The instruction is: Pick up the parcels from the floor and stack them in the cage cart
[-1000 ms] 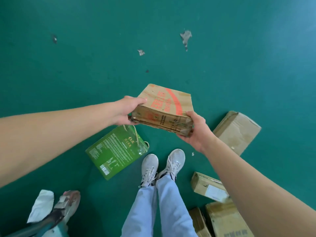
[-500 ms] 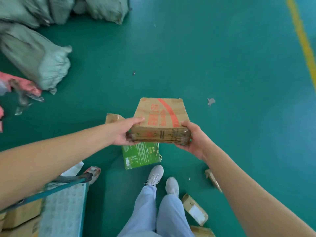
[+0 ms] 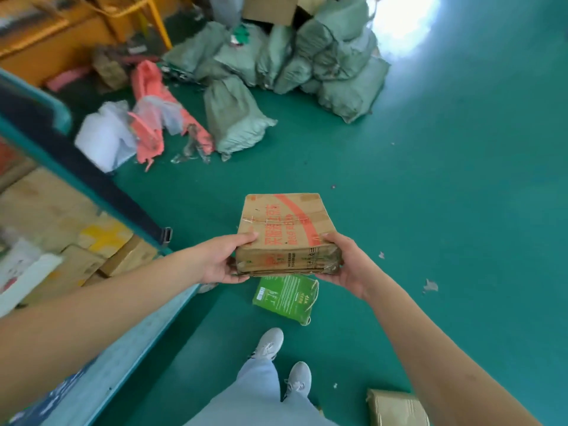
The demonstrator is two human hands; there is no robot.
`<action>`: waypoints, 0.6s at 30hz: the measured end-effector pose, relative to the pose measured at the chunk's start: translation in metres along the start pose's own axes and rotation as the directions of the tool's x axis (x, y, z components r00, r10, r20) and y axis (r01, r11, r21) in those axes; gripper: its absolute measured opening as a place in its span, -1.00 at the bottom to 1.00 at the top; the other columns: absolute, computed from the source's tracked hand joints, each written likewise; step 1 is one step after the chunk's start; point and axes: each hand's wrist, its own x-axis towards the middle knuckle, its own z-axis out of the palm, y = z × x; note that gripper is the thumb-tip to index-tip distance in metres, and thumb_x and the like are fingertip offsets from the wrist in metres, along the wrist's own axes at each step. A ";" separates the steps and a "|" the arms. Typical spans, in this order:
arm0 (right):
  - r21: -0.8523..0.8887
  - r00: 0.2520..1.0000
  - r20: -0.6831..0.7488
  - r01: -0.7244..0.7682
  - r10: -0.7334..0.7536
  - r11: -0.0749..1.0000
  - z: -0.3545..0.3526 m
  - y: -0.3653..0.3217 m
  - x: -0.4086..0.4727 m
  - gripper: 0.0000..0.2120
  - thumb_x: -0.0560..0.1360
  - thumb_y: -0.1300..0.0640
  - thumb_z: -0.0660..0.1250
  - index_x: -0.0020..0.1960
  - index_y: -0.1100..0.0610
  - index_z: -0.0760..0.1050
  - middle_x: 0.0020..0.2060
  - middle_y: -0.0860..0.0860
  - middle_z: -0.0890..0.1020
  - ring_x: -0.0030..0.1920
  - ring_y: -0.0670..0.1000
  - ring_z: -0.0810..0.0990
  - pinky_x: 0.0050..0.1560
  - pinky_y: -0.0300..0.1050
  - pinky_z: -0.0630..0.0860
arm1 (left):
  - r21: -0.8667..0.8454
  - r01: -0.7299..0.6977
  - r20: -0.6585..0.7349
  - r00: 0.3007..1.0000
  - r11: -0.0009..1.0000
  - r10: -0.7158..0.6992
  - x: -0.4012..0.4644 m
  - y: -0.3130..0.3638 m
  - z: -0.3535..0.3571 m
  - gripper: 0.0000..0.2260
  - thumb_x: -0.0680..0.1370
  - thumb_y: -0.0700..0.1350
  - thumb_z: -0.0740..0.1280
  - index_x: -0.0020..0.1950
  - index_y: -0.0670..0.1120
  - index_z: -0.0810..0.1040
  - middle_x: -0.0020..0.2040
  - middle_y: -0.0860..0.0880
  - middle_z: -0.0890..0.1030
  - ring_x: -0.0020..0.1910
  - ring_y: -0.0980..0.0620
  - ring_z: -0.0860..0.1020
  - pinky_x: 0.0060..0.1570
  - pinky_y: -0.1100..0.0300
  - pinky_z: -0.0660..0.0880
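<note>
I hold a flat brown cardboard parcel (image 3: 285, 229) with red print in the air above the green floor. My left hand (image 3: 226, 259) grips its near left corner and my right hand (image 3: 347, 262) grips its near right corner. The cage cart (image 3: 101, 186), teal-framed, stands at the left with several cardboard boxes (image 3: 46, 210) inside it. A green printed parcel (image 3: 285, 298) lies on the floor just under the held one. Another brown parcel (image 3: 396, 407) lies at the bottom right.
Grey-green sacks (image 3: 276, 66) are piled at the back, with pink and white bags (image 3: 144, 124) beside them. A yellow frame (image 3: 55, 35) stands at the top left. My legs and white shoes (image 3: 273, 345) are below the parcel.
The view has swung up and left, so the cage cart and the sack pile have come into view. The parcel stays held in both hands, now closer to the cart.
</note>
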 end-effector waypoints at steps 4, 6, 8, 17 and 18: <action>-0.128 0.995 0.100 -0.010 0.023 0.992 0.059 0.002 -0.011 -0.46 0.57 -0.11 0.38 0.44 0.13 0.38 0.08 0.15 0.73 0.05 0.14 0.75 -0.07 0.01 0.68 | -0.127 -0.047 -0.083 0.996 0.991 0.036 -0.040 -0.034 -0.053 -0.58 0.51 0.08 0.52 0.26 -0.10 0.56 0.10 -0.20 0.67 0.10 -0.15 0.66 0.20 -0.13 0.61; -0.170 0.988 0.145 -0.022 0.047 0.985 0.089 0.006 -0.013 -0.48 0.58 -0.09 0.37 0.43 0.15 0.39 0.08 0.16 0.73 0.06 0.15 0.74 -0.08 0.00 0.68 | -0.171 -0.059 -0.122 0.992 0.984 0.038 -0.054 -0.050 -0.080 -0.55 0.50 0.08 0.54 0.28 -0.10 0.55 0.15 -0.22 0.68 0.14 -0.17 0.67 0.16 -0.13 0.63; -0.214 0.978 0.194 -0.032 0.075 0.976 0.119 0.009 -0.016 -0.52 0.60 -0.06 0.35 0.41 0.17 0.41 0.09 0.17 0.72 0.07 0.15 0.73 -0.13 -0.04 0.68 | -0.204 -0.057 -0.151 0.988 0.977 0.026 -0.067 -0.066 -0.106 -0.53 0.50 0.10 0.53 0.29 -0.10 0.54 0.15 -0.22 0.68 0.11 -0.16 0.67 0.11 -0.09 0.65; -0.466 0.915 0.319 -0.075 0.246 0.882 0.284 0.049 -0.014 -0.60 0.63 -0.07 0.33 0.31 0.20 0.52 0.06 0.15 0.74 0.06 0.15 0.74 -0.05 0.07 0.69 | -0.326 0.000 -0.162 0.985 0.945 -0.056 -0.126 -0.152 -0.252 -0.42 0.49 0.20 0.49 0.36 -0.12 0.49 0.19 -0.29 0.63 -0.03 -0.17 0.66 -0.08 0.03 0.66; -0.491 0.910 0.328 -0.064 0.252 0.869 0.301 0.053 -0.014 -0.63 0.63 -0.07 0.31 0.28 0.19 0.53 0.04 0.14 0.75 0.05 0.14 0.74 0.02 0.09 0.69 | -0.341 0.001 -0.160 0.985 0.940 -0.059 -0.132 -0.157 -0.268 -0.42 0.50 0.20 0.49 0.36 -0.12 0.50 0.15 -0.28 0.63 -0.05 -0.16 0.65 -0.08 0.03 0.66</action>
